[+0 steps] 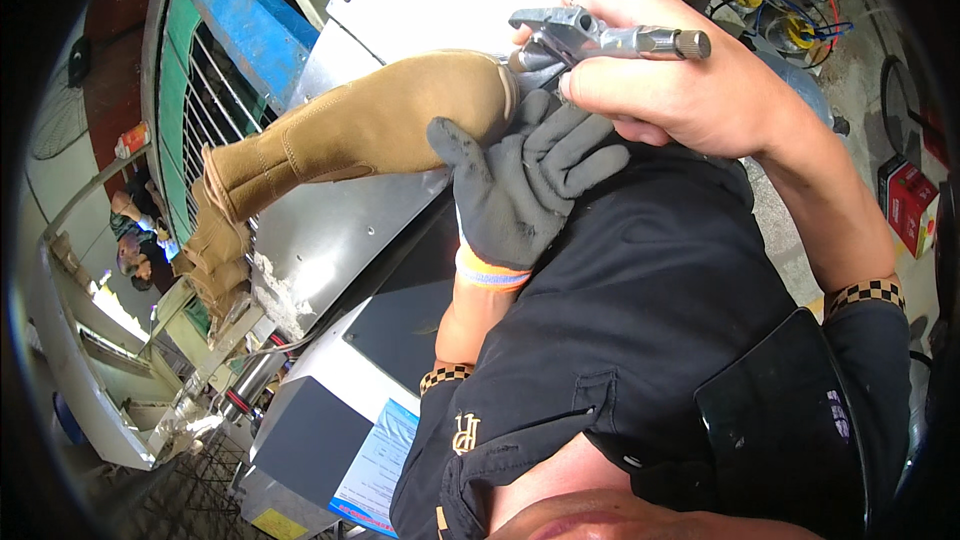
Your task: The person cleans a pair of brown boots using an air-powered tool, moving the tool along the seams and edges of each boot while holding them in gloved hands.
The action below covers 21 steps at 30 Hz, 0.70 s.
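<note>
A tan boot [370, 125] with stitched seams lies across a metal surface, its rounded end toward my hands. Beside that end is my left hand [525, 180], in a dark grey coated glove with an orange and white cuff. Its palm faces up, fingers stretched out and thumb against or very near the boot. My bare right hand [650, 80] is wrapped round a silver metal spray gun [610, 38], held just past the boot's rounded end. The gun's front and the lower fingers of my right hand are partly hidden.
Metal sheeting [320, 250] lies under the boot. More tan boots or boot parts [215, 255] hang past its left end, near a blue beam [245, 15] and a barred green frame. Wires [800, 20] tangle at upper right, near a red box [908, 202]. Another person [140, 240] is far left.
</note>
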Each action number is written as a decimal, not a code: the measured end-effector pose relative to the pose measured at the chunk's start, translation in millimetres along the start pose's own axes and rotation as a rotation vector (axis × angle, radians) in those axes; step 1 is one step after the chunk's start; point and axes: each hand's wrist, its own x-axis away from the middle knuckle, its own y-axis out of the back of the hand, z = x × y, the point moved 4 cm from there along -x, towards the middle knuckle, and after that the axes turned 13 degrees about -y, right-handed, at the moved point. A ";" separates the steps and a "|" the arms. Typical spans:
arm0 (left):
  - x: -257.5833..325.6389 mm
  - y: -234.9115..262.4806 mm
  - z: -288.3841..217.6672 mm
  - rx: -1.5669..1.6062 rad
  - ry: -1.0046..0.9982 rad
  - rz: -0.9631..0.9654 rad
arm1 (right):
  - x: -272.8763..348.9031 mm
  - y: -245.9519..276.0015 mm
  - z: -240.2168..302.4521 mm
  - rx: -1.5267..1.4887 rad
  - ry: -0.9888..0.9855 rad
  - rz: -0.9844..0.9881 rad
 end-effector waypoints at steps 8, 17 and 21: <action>-34.2 -0.8 -5.5 -0.413 -0.096 0.193 | 3.3 -7.6 -10.2 0.192 0.377 -0.292; -40.9 -1.3 -12.9 -1.019 -0.287 0.358 | 7.0 -38.7 -46.0 0.204 0.393 -0.342; -42.6 0.1 -3.3 -0.231 -0.126 0.164 | 14.4 -51.7 -50.2 0.280 0.531 -0.401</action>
